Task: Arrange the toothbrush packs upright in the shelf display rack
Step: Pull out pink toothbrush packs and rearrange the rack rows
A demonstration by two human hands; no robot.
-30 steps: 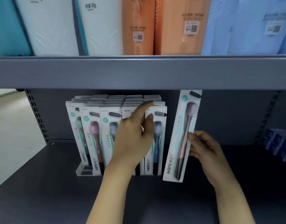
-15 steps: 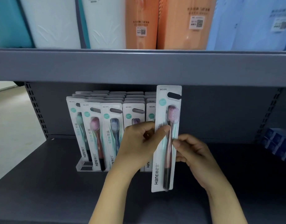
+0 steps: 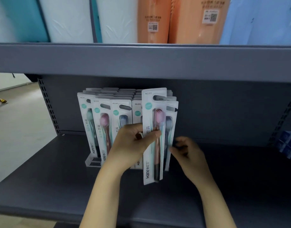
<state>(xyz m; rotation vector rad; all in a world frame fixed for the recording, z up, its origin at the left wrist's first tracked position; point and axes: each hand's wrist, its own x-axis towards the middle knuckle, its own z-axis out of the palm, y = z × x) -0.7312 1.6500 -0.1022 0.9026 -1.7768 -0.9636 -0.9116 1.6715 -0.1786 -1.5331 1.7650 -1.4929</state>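
Several white toothbrush packs (image 3: 103, 124) stand upright in rows in a clear display rack (image 3: 92, 162) on the grey shelf (image 3: 56, 181). My left hand (image 3: 133, 145) grips one more pack with a pink brush (image 3: 153, 112), thumb across its front. It is upright in front of the rack's right columns, its lower end hanging below the rack's front edge. My right hand (image 3: 189, 153) is just right of that pack with loosely curled, blurred fingers holding nothing. My left hand hides the lower middle packs.
The upper shelf's grey front edge (image 3: 141, 58) runs just above the pack tops. On it stand tall teal, white, orange and blue wrapped packs (image 3: 67, 18). Small blue boxes (image 3: 287, 143) sit at the far right of the lower shelf.
The pink-brush pack passed from my right hand to my left and moved left, in front of the rack. My right hand let go and drew back to the right.
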